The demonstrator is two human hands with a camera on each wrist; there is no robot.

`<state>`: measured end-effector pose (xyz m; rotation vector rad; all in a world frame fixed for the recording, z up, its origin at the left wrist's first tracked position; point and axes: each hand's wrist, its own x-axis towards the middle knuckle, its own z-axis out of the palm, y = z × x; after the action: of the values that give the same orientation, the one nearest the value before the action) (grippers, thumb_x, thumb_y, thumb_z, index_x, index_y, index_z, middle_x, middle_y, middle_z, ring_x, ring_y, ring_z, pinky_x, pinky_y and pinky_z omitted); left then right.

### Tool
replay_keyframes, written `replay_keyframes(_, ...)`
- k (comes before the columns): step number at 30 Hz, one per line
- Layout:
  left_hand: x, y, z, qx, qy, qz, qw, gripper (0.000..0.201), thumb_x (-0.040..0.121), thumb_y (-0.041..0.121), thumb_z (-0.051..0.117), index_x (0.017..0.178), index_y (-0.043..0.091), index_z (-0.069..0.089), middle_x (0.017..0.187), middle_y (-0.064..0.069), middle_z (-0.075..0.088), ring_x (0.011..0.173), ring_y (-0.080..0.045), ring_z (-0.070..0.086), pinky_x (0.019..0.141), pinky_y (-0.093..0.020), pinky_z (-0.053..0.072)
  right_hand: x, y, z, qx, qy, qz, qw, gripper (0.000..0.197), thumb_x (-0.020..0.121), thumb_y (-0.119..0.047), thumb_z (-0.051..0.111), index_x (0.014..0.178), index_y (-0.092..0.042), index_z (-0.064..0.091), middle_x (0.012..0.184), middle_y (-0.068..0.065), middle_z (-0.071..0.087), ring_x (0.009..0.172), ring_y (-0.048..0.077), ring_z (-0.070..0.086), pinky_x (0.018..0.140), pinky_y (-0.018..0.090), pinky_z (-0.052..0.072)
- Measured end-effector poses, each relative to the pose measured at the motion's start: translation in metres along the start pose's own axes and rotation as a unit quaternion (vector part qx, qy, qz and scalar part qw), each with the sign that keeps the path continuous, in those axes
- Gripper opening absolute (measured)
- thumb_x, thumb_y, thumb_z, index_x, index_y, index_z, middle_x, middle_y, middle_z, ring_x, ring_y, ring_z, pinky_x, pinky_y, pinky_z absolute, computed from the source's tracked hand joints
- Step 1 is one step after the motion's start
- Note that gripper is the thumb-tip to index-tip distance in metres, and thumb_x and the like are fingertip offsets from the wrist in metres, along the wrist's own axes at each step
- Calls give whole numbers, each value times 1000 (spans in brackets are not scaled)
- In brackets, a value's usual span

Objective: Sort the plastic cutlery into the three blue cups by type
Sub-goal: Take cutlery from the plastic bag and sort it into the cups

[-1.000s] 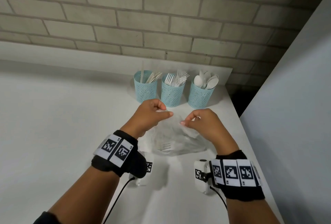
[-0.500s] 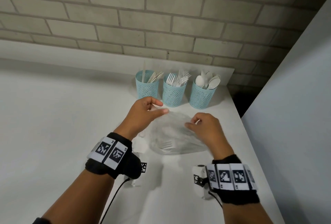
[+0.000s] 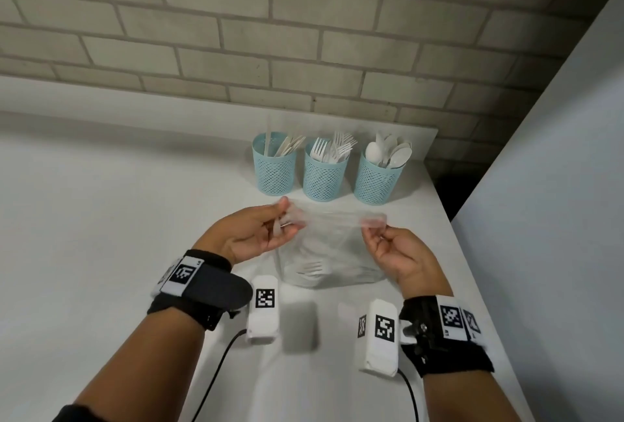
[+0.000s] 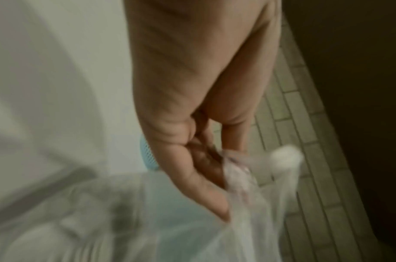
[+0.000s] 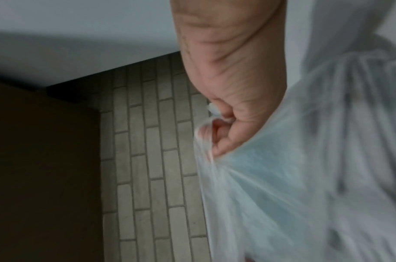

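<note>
Cutlery is almost all sorted: knives stand in the left cup [image 3: 274, 165], forks in the middle cup [image 3: 325, 171], spoons in the right cup [image 3: 378, 175], all three in a row at the back of the white table [image 3: 101, 219]. One white fork [image 3: 312, 268] shows through the clear plastic bag [image 3: 332, 252], low near its bottom, which rests on the table in front of the cups.

I hold the bag's mouth between my hands. My left hand [image 3: 256, 235] pinches one side of the rim between thumb and fingertips; my right hand [image 3: 396, 254] has its fingers curled round the other side, the film bunched in its grip. The rim is stretched taut between them.

To do this step well, I judge I should keep one pinch firm and free the other hand to reach down for the fork by its handle. The film is thin and slippery, so pulling harder risks tearing it or dragging the bag into the cups. The fork belongs in the middle cup.
</note>
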<state>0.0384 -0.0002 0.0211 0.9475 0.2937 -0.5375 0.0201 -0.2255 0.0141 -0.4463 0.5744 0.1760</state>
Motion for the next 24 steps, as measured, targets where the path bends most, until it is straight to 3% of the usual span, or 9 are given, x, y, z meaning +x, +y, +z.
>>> replay_keyframes(3, 7, -6, -4, -92, 18, -20, 995, 38, 97, 18, 44, 69, 8, 68, 64, 0, 66, 50, -12, 64, 50, -32, 58, 7, 4, -9, 18, -4, 30, 999, 18, 80, 11, 39, 71, -3, 46, 37, 0, 44, 24, 5, 37, 31, 9, 34)
replay_keyframes(6, 12, -12, -8, -185, 44, -49, 981, 19, 94, 17, 49, 79, 8, 56, 54, 2, 50, 41, -9, 51, 48, -32, 58, 12, 4, -17, -59, 2, 9, 998, 28, 69, -8, 75, 89, -6, 54, 64, 5, 63, 51, 8, 52, 51, 15, 45)
replay_keyframes(8, 11, -13, -10, -207, 56, -64, 975, 19, 93, 22, 53, 84, 5, 51, 57, 3, 39, 34, -8, 38, 39, -21, 50, 14, -1, -19, -104, 39, -29, 993, 25, 76, -13, 72, 94, -9, 55, 85, 5, 63, 61, 11, 57, 58, 20, 51)
replay_keyframes(11, 11, -11, -9, -30, 86, -35, 995, 29, 86, 29, 64, 106, 10, 55, 83, -3, 57, 65, -12, 55, 57, -24, 54, 8, -4, -16, -244, 59, -88, 964, 14, 86, -16, 63, 97, -9, 57, 86, 5, 63, 66, 14, 62, 62, 26, 52)
replay_keyframes(14, 8, -10, -5, 280, 132, 38, 950, 60, 79, 38, 71, 128, 23, 39, 131, -6, 45, 115, -22, 51, 82, -34, 49, 2, -1, -12, -517, 158, -258, 801, 50, 87, -36, 62, 131, -21, 43, 130, 13, 45, 112, 26, 52, 89, 37, 47)
replay_keyframes(16, 3, -11, -2, 476, 187, 86, 855, 71, 73, 47, 73, 129, 24, 35, 133, -7, 33, 115, -24, 48, 90, -37, 47, -9, 4, -2, -640, 199, -351, 654, 62, 88, -51, 53, 140, -25, 32, 143, 15, 26, 129, 32, 33, 102, 45, 37)
replay_keyframes(18, 0, -13, 1, 608, 224, 100, 755, 74, 71, 53, 72, 127, 18, 39, 131, -10, 32, 114, -30, 49, 95, -39, 45, -18, 12, 7, -736, 201, -325, 558, 69, 88, -63, 38, 144, -26, 22, 145, 14, 19, 132, 33, 24, 104, 50, 31)
replay_keyframes(21, -5, -16, 11, 666, 196, 86, 715, 69, 74, 54, 69, 123, 10, 48, 123, -8, 49, 110, -27, 56, 84, -30, 43, -20, 28, 12, -819, 164, -185, 518, 76, 87, -64, 41, 141, -14, 25, 136, 19, 29, 124, 38, 38, 96, 42, 38)
replay_keyframes(24, -3, -21, 17, 698, 160, 85, 693, 52, 74, 44, 74, 106, 8, 57, 103, -4, 54, 99, -22, 57, 77, -25, 41, -9, 41, 9, -820, 106, -226, 516, 40, 87, -36, 64, 105, -2, 50, 103, 11, 57, 99, 33, 55, 67, 18, 37)
